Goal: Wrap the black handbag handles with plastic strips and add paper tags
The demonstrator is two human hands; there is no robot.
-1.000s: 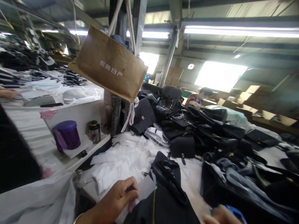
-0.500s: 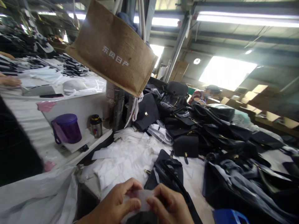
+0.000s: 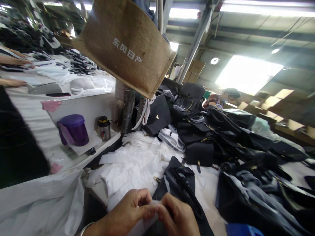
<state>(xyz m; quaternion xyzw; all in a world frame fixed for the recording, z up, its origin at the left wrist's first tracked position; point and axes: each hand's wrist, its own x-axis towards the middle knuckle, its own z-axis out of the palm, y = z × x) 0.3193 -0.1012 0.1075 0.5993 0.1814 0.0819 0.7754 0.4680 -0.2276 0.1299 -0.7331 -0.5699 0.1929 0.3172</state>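
Observation:
My left hand (image 3: pixel 129 208) and my right hand (image 3: pixel 178 214) meet at the bottom centre, fingertips pinched together. Between them they grip a thin, whitish, see-through sheet (image 3: pixel 142 226), partly hidden by the fingers; its material is unclear. Just beyond my hands lies a black handbag (image 3: pixel 180 177) with dark handles and a gold-coloured metal piece at its left edge. Left of that bag spreads a heap of white strips or sheets (image 3: pixel 133 162).
Many black bags (image 3: pixel 199 152) pile up to the right. A brown fabric bag (image 3: pixel 128 49) hangs overhead. A purple jug (image 3: pixel 73 129) and a steel flask (image 3: pixel 104 127) stand on a left ledge. Another person's hands (image 3: pixel 19 62) work at the far-left table. A blue object (image 3: pixel 242 230) sits low right.
My fingertips have drawn closer together, and less of the whitish sheet shows between them. The view has shifted slightly. At far left, more of the other person's hands shows.

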